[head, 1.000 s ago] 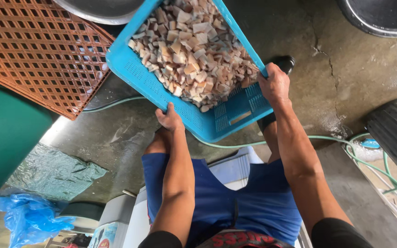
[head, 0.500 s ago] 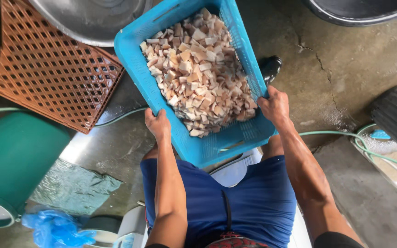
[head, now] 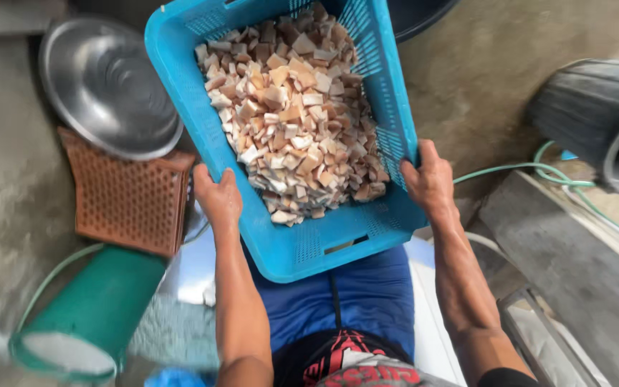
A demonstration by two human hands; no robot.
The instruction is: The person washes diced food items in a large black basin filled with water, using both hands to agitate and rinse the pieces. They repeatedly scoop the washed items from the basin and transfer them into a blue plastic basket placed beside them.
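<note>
I hold a blue perforated plastic basket [head: 302, 244] in front of me, above my lap. It is heaped with several small pale and brown cut chunks [head: 291, 115]. My left hand [head: 218, 195] grips the basket's left rim near the front corner. My right hand [head: 430, 180] grips the right rim opposite. The basket's far end tilts away from me toward the top of the view.
A round metal basin [head: 105, 86] lies at the upper left on a brown lattice crate [head: 127, 201]. A green bucket [head: 87, 315] lies on its side at lower left. A dark ribbed tub [head: 600, 122] and a pale green hose [head: 517, 168] are on the right, over wet concrete floor.
The basket has swung upward and nearer to me, filling more of the view. The view has shifted, so the basin and crate now sit at the left and the tub at the right.
</note>
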